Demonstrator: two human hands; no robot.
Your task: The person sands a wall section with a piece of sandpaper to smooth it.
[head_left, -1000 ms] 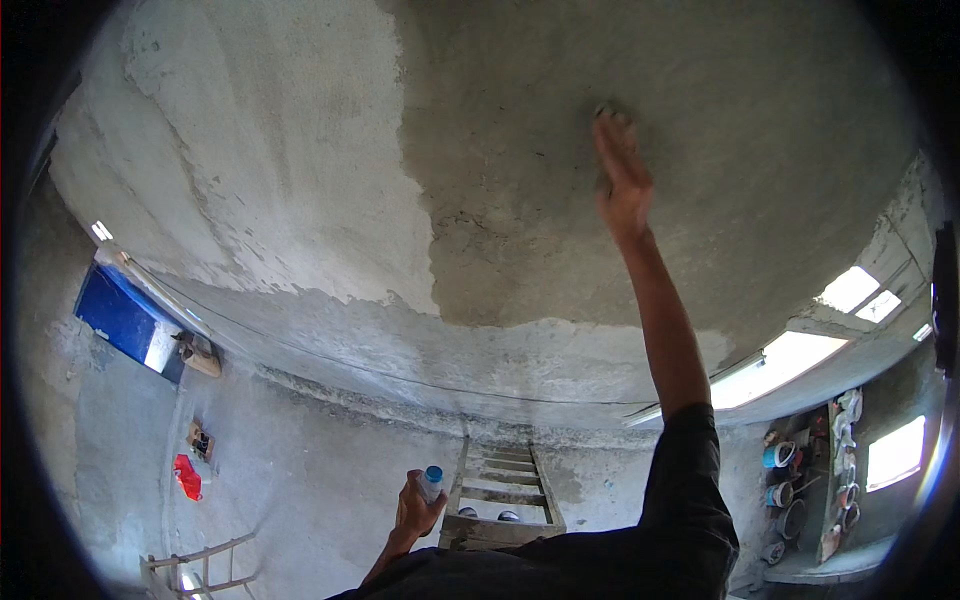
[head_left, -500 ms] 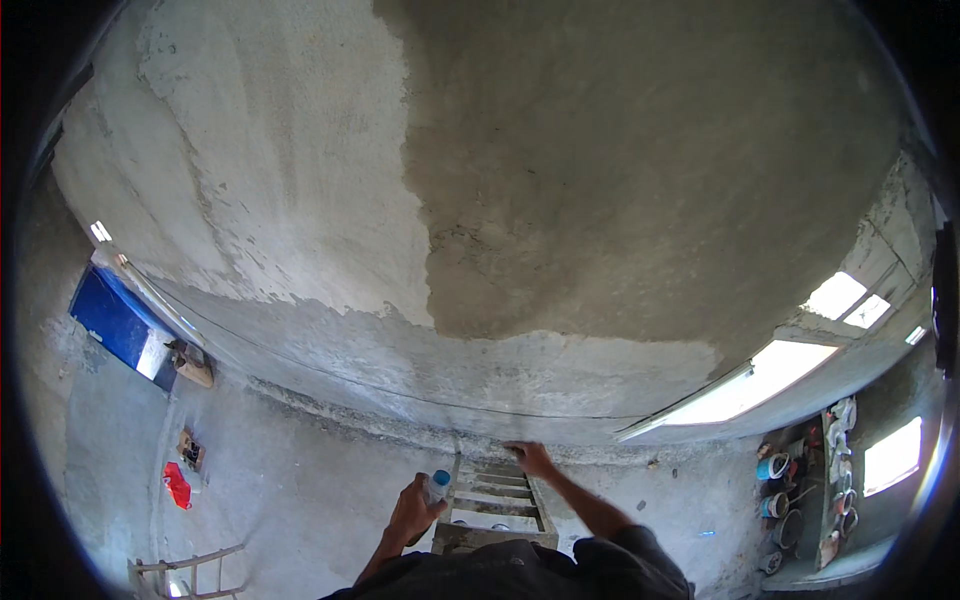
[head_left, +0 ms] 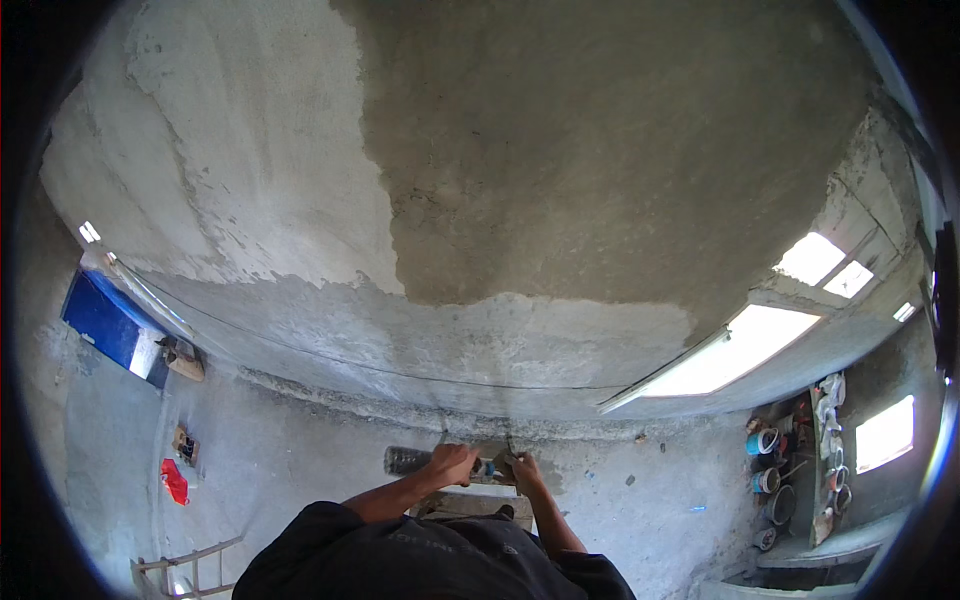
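Note:
My left hand (head_left: 455,463) is closed around a clear plastic bottle (head_left: 405,460) lying on its side. Its base sticks out to the left, and its neck end points toward my right hand. Close by, my right hand (head_left: 524,473) has its fingers curled on something small and greyish that I cannot make out. Both hands are over the top of a wooden ladder (head_left: 458,505), partly hidden by my arms and dark shirt. In front rises a tall wall with a dark, damp-looking plaster patch (head_left: 600,170) beside paler plaster (head_left: 270,130).
A thin cable (head_left: 400,380) runs along the lower wall. At left are a blue panel (head_left: 108,318), a red item (head_left: 174,482) on the floor and another ladder (head_left: 190,568). Buckets (head_left: 766,480) stand at right near a cluttered plank (head_left: 828,470), below bright window openings (head_left: 735,350).
The bottle has gone from upright to sideways, and my left hand has moved up and right. Both hands are now close together. My view has shifted, with my torso further into it.

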